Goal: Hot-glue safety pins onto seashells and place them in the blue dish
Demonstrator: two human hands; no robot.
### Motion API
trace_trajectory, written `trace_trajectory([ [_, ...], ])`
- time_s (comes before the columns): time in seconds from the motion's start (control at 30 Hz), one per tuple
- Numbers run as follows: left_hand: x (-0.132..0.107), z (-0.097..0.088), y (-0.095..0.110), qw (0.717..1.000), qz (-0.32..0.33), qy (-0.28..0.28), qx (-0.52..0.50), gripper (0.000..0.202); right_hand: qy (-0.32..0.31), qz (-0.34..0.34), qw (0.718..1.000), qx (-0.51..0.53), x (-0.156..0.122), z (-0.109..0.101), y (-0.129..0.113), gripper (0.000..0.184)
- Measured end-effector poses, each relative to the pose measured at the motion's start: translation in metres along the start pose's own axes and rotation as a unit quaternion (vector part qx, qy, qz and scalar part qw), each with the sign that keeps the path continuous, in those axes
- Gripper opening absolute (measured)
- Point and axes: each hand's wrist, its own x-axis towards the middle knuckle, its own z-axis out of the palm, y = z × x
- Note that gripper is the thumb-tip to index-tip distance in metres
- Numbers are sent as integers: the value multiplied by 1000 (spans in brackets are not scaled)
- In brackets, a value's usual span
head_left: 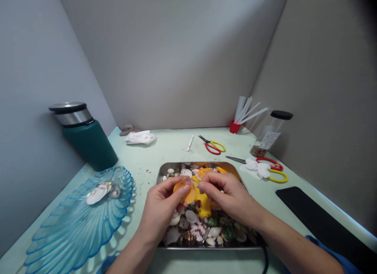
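Note:
My left hand [165,195] pinches an orange scallop shell [188,192] by its edge, over the middle of the tray. Close beside it, my right hand [225,191] has thumb and forefinger pressed together, with something thin and pale between them that reaches toward the shell's top; I cannot make out what it is. Under both hands lies a metal tray [212,248] full of mixed seashells, among them a red-speckled white shell [198,230]. A yellow glue gun [205,211] rests on those shells, partly hidden by my right hand.
At left are a blue shell-shaped dish [79,238] holding several shells and a green bottle [88,144]. Scissors [213,144], a second pair [277,176] by crumpled tissue, a red cup [235,127] of glue sticks, a jar [266,132] and a black slab [312,215] lie right.

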Motion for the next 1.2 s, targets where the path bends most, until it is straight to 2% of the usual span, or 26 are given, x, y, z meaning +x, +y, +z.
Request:
trace_trajectory([
  [0.27,-2,-1,2,1000,2,-3,12,20,-2,-5,1000,8,1,1,1,31],
  [0.63,-4,1,4,1000,5,22,-10,17,3,-20,1000,-11,1,1,1,34],
  [0.8,-4,-1,4,997,68,21,21,12,0,-26,1000,-2,-1,0,-1,33],
  [1.0,-6,-5,3,990,129,6,60,10,23,-70,997,-5,-3,-2,-3,29],
  [1.2,-5,-3,1,997,63,-25,-25,11,36,-79,996,1,-1,-1,-2,29],
])
